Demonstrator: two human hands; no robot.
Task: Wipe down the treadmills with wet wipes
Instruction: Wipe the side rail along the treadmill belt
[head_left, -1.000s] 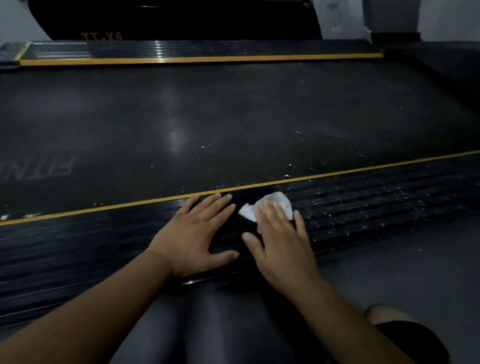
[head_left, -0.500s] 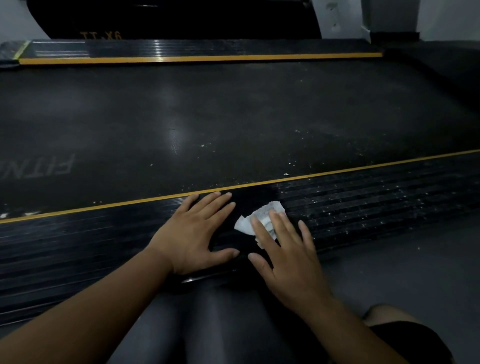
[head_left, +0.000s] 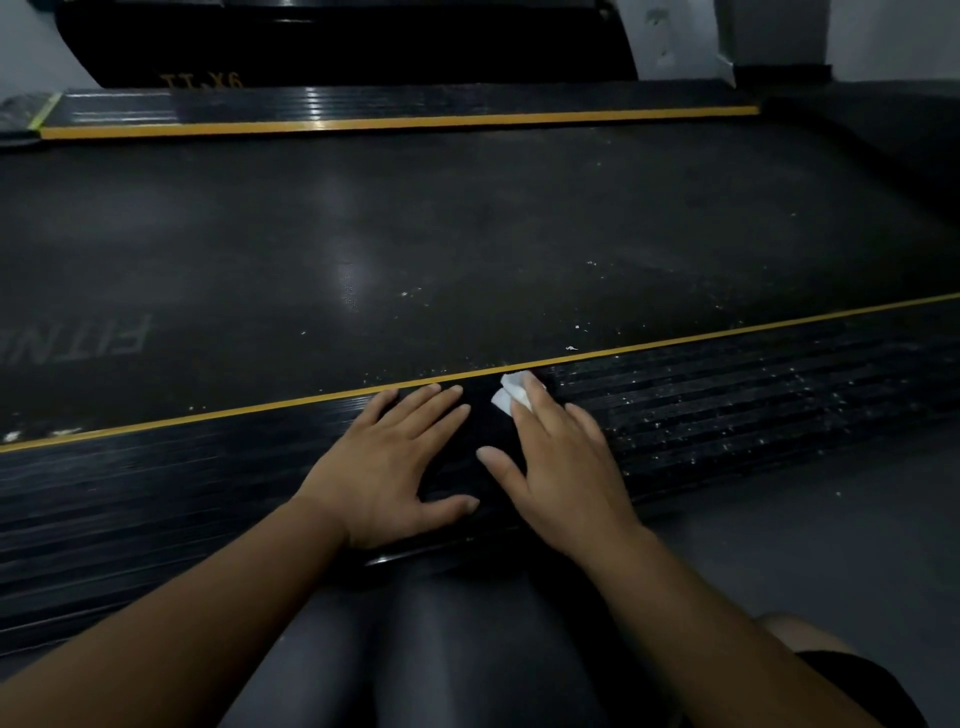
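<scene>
Black rubber makes up the widest surface, the treadmill belt (head_left: 467, 249), dull and matte with a soft patch of reflected light near its middle and pale upside-down lettering (head_left: 104, 335) at its left edge. Small white crumbs lie scattered on it towards the near right.

Next comes the near side rail (head_left: 727, 395), glossy black and ribbed lengthwise, edged along the belt by a thin yellow stripe (head_left: 208, 415). To the left of the hands its ribs look dark and shiny; to the right they are peppered with white specks (head_left: 779, 410).

Grey floor (head_left: 810, 551) runs below the rail on the right. The far side rail (head_left: 363, 104) lies beyond the belt, ribbed as well and carrying its own broader yellow band.

On the near rail the left hand (head_left: 395, 462) lies flat, palm down, fingers straight and slightly spread, thumb out to the right, holding nothing. Just beside it the right hand (head_left: 561, 457) also lies palm down with straight fingers, its fingertips pressing the wet wipe (head_left: 511, 397) onto the rail.

That wipe is white, small and crumpled into folds. It sits right at the yellow stripe, mostly covered by the fingers, with only a bunched corner showing to the left of them.
</scene>
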